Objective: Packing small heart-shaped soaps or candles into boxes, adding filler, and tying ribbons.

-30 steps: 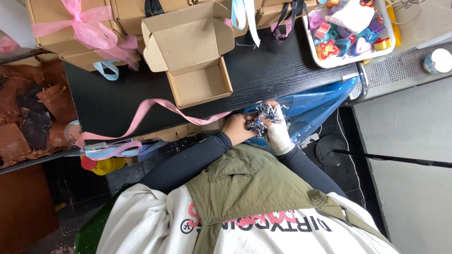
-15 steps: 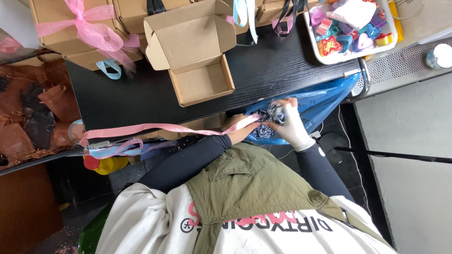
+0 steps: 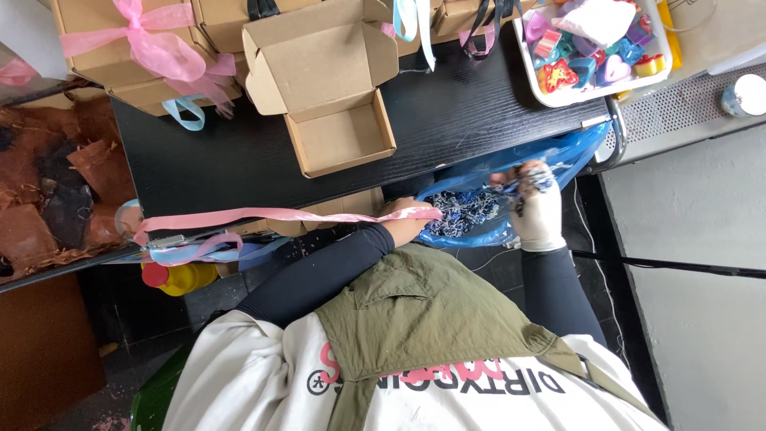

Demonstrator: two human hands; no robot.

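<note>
Blue shredded filler (image 3: 463, 214) heaped in open blue plastic bag (image 3: 558, 156) at table edge.

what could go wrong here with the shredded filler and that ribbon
1. The right hand lifts a clump of blue shredded filler out of the blue plastic bag; loose strands may drop below the black table.
2. The long pink ribbon lies by the left hand and could snag.
3. The open cardboard box is light and could get shoved.

Open cardboard box (image 3: 335, 112) on black counter (image 3: 463, 112). Pink-bowed closed boxes (image 3: 120, 48) far left, white tray (image 3: 550, 97) of coloured trinkets far right, yellow tape roll (image 3: 185, 278) below.
</note>
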